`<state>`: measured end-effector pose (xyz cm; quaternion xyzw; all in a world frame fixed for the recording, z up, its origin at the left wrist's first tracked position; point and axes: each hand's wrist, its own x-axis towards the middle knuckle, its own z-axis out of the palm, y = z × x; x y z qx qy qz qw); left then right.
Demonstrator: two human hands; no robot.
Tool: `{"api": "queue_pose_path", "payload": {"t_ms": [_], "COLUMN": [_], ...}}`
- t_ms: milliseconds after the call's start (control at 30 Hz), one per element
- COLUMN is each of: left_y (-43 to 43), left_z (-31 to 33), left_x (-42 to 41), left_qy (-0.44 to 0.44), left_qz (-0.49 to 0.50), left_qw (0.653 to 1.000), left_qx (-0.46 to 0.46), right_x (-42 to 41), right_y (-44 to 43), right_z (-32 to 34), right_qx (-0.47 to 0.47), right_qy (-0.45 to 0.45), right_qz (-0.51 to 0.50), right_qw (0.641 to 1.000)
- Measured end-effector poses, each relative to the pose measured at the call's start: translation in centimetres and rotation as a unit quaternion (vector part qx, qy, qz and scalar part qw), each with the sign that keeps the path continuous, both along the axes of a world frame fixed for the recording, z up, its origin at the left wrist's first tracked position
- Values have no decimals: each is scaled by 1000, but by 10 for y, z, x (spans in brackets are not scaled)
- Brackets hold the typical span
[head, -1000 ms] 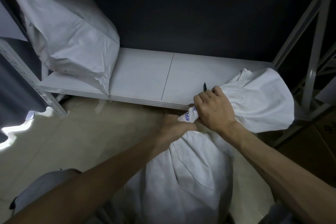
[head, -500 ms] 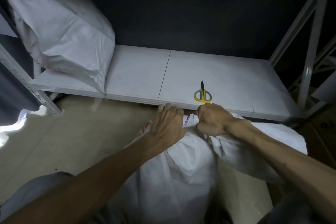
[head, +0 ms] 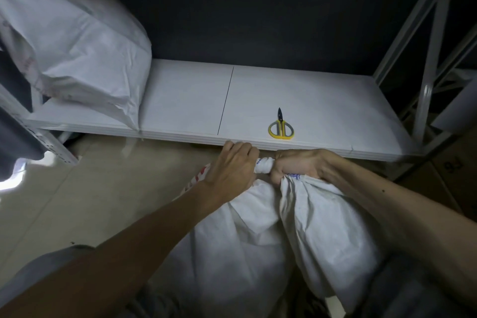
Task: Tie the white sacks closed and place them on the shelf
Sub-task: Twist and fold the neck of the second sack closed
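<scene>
A full white sack (head: 245, 253) stands on the floor just in front of the low white shelf (head: 185, 100). Its top is bunched into a twisted neck (head: 263, 166) between my hands. My left hand (head: 232, 165) grips the neck from the left, fingers curled over it. My right hand (head: 296, 165) grips it from the right, with the loose flap of the sack (head: 325, 235) hanging down under that arm. Another filled white sack (head: 77, 46) lies on the left end of the shelf.
Yellow-handled scissors (head: 280, 126) lie on the shelf near its front edge, just beyond my hands. A white metal upright with cross braces (head: 426, 59) closes the right side. Cardboard boxes (head: 454, 170) stand at the right. Beige floor spreads to the left.
The sack's loose top came off the shelf and down to my right, uncovering the scissors. My left hand moved up onto the neck, and both hands now grip it side by side.
</scene>
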<state>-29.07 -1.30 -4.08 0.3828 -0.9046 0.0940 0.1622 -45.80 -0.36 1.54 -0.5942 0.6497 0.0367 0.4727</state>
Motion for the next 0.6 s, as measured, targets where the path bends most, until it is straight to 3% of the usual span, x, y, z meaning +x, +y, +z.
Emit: {"api": "queue_pose_path", "payload": {"t_ms": [167, 333, 433, 600], "left_y": [7, 15, 14, 7], "left_z": [-7, 1, 7, 15], "left_x": [-7, -18, -22, -29], "left_qy": [42, 85, 65, 51], "left_qz": [-25, -12, 4, 32], "left_qw": [999, 994, 994, 958], "left_qx": [-20, 74, 90, 280], "right_x": [-5, 0, 0, -1], "right_y": [-6, -6, -5, -1], "right_z": [1, 8, 11, 10], "right_qx": [-25, -29, -35, -101], "right_qy": [23, 57, 62, 196], "right_qz": [52, 103, 121, 171], "right_qw": [998, 993, 990, 960]}}
